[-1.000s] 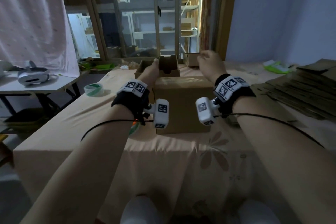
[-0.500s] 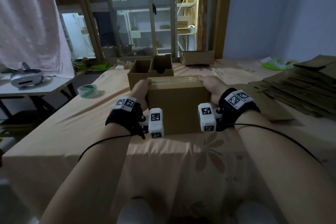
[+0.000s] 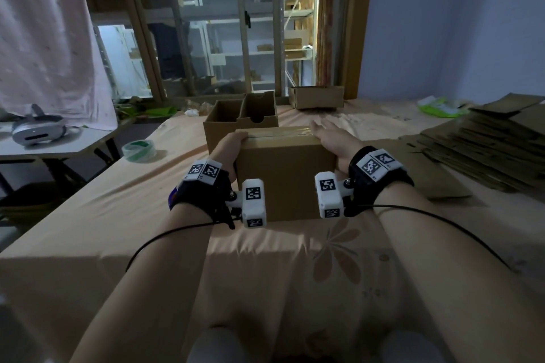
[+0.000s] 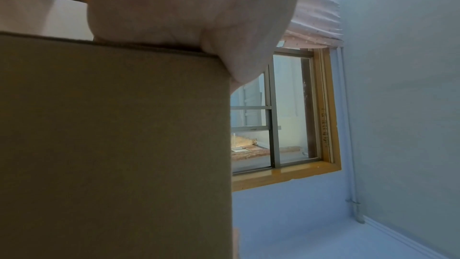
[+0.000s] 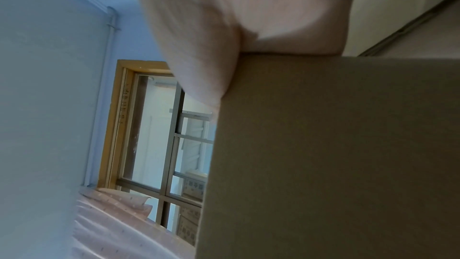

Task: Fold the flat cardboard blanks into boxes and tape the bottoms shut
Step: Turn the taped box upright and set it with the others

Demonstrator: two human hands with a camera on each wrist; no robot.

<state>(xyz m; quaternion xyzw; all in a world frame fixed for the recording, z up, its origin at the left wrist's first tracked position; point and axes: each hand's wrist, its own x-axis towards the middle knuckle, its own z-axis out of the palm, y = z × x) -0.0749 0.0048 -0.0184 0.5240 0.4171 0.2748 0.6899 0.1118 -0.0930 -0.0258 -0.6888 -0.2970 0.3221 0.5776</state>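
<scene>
A folded cardboard box (image 3: 284, 180) stands on the peach tablecloth (image 3: 177, 230) straight ahead of me, a clear tape strip (image 3: 280, 133) running along its upper face. My left hand (image 3: 233, 143) curls over the box's upper left edge and holds its left side. On the opposite side my right hand (image 3: 328, 135) lies flat against the box, fingers stretched straight forward. The left wrist view shows the box wall (image 4: 112, 145) with my left hand (image 4: 186, 7) over its top edge. The right wrist view shows the box wall (image 5: 336, 155) under my right hand (image 5: 236, 17).
Two open boxes (image 3: 240, 121) stand just behind the held one, a low box (image 3: 317, 97) farther back. A green tape roll (image 3: 138, 150) lies to the left. A pile of flat blanks (image 3: 486, 138) fills the right. A headset (image 3: 37, 131) rests on a side table.
Both hands drew back from the far open boxes to the sides of the near box. Since half a second ago the right fingers have stretched forward.
</scene>
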